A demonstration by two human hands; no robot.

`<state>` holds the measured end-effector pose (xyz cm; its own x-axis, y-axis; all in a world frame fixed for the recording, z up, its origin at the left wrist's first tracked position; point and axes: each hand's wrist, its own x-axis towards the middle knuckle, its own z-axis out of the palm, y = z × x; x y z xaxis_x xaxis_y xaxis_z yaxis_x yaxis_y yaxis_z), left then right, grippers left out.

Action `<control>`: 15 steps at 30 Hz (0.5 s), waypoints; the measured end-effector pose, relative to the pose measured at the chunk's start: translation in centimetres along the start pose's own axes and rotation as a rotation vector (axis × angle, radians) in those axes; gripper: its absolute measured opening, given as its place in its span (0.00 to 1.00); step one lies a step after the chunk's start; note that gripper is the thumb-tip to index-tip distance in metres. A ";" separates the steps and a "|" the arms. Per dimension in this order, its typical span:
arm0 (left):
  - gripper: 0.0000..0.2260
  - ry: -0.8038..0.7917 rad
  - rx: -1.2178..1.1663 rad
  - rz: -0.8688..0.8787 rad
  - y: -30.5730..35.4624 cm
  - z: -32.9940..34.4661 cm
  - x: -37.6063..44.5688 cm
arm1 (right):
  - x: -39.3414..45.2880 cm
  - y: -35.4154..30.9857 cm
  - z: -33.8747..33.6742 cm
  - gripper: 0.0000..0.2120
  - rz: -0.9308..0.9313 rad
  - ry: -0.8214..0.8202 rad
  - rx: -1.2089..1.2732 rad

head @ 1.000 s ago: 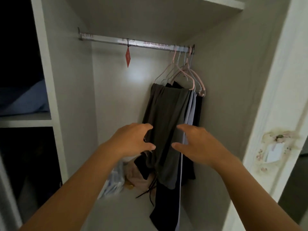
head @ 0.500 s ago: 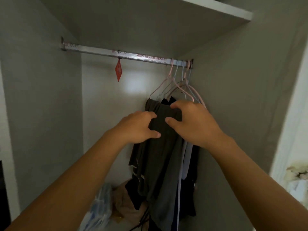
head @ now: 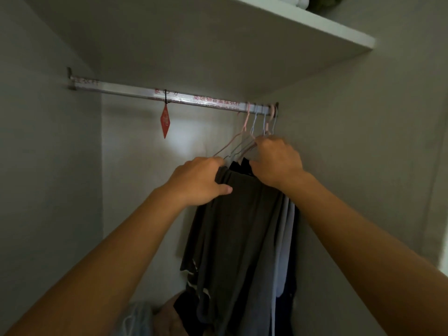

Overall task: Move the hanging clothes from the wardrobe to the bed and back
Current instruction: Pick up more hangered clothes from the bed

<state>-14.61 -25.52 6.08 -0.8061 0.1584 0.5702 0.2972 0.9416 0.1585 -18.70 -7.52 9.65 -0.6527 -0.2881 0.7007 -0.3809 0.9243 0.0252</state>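
Several dark and grey garments hang on thin pink and pale blue hangers at the right end of a metal rail inside the wardrobe. My left hand grips the top edge of the front dark grey garment, thumb over the cloth. My right hand is higher, with its fingers curled round the hangers' wires just below the hooks. A black garment shows between my hands.
A red diamond-shaped tag dangles from the rail's middle. A white shelf juts out above, with bundled cloth on it. The wardrobe's right wall is close to the clothes. Bags and loose cloth lie on the floor.
Both hands rose from the middle of the garments to their tops. The right hand moved up onto the hangers. My view tilted up and closer to the rail.
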 end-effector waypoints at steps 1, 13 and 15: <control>0.25 -0.003 -0.010 0.004 -0.4 0.2 -0.1 | 0.6 -0.1 0.2 0.14 0.025 -0.008 0.000; 0.24 0.022 0.036 -0.001 -3.0 1.0 -1.2 | 3.8 -0.3 -0.3 0.08 0.175 0.058 0.048; 0.25 0.026 0.038 -0.005 -3.3 0.9 -1.3 | 4.2 -0.4 -0.6 0.08 0.183 0.085 0.066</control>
<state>-14.97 -28.55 4.13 -0.7937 0.1459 0.5905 0.2726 0.9532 0.1308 -20.90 -8.90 12.97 -0.6584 -0.0923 0.7470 -0.3048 0.9401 -0.1525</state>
